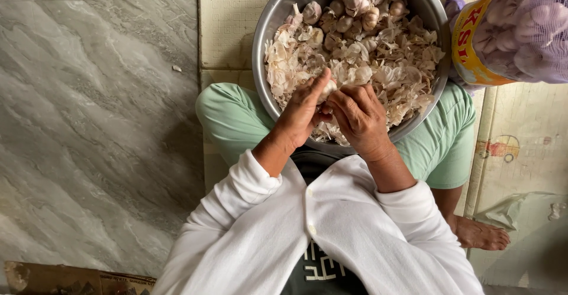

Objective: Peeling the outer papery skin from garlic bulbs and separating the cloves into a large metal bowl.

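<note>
- Head view is showing you sitting cross-legged on the floor, looking straight down at your hands over a steel bowl (269, 28) that is resting against your knees.
- Your left hand (302, 113) is closing around a garlic bulb (327, 88), with the thumb and fingers pressing on its pale skin; only a small part of the bulb is showing between your hands.
- Your right hand (360, 114) is meeting the left one, its fingertips curling onto the same bulb from the other side, so both hands are clamping on it together just above the near rim of the bowl.
- The bowl is holding a deep layer of loose garlic skins (378, 64), papery and cream-coloured, spreading across most of it.
- Whole garlic bulbs (355, 5) are lying heaped at the far side of the bowl, touching the skins.
- A mesh sack of garlic (520, 28) with an orange band is leaning in at the upper right, just beside the bowl's rim.
- Your white sleeves (248, 212) are bunching at the forearms, and your green trousers (444, 141) are showing on both sides of the bowl.
- Your bare foot (482, 234) is resting on the mat at the lower right, well apart from the bowl.
</note>
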